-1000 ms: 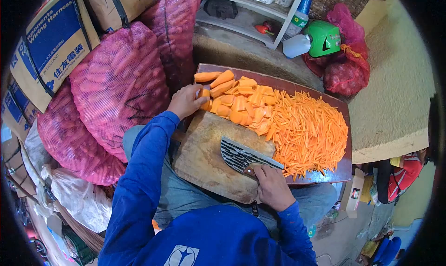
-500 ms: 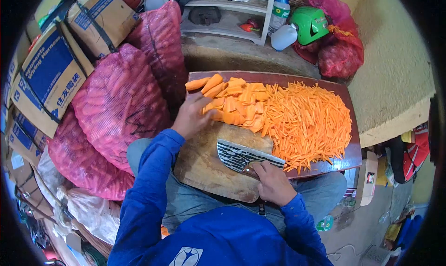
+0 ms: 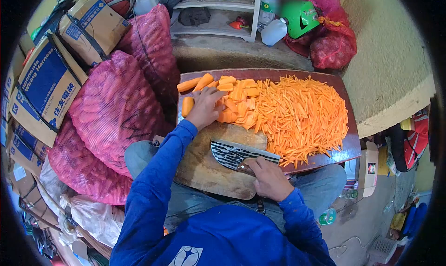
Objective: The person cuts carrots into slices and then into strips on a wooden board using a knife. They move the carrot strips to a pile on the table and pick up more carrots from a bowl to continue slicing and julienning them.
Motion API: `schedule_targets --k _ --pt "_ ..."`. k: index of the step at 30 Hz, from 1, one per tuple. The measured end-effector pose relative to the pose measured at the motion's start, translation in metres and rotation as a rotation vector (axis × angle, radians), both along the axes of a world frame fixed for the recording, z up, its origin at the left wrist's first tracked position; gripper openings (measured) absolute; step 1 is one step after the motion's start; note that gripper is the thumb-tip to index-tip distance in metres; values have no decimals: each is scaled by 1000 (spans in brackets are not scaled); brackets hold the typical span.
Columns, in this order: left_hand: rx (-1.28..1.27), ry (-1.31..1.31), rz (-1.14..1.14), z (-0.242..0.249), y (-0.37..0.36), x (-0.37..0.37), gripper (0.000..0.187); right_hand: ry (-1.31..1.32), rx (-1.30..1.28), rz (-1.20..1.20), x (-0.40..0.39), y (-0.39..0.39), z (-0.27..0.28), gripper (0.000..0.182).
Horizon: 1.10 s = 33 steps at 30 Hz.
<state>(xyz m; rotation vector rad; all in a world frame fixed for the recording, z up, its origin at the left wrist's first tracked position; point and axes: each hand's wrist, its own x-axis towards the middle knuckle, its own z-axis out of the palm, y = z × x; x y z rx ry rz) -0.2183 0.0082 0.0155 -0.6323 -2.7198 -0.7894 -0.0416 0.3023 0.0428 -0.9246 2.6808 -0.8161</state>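
My left hand lies over the near-left part of the sliced carrots, its fingers apart and touching the slices. A stubby carrot piece is just left of it, and peeled carrots lie beyond. My right hand is closed round the handle of a cleaver with a black-and-white streaked blade. The blade rests over the wooden chopping board. A large heap of carrot strips covers the right side of the dark red tabletop.
Pink mesh sacks of carrots and cardboard boxes crowd the left. A shelf, a water jug, a green helmet and a red mesh bag stand at the back. A wall borders the right.
My left hand has moved right and onto the carrot slices, uncovering a carrot piece at its left. The right hand still holds the cleaver over the board. The whole view has shifted slightly.
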Motion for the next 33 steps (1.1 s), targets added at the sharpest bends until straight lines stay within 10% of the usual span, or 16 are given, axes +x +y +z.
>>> schedule_targets --k 12,22,33 --pt "188 212 -21 30 -8 57 14 10 11 -14 2 2 -4 56" --pt "246 -87 117 -5 -13 187 45 61 21 -36 12 11 17 33" --pt "213 -120 -96 -9 -17 183 39 -135 -203 -161 20 -2 34 47"
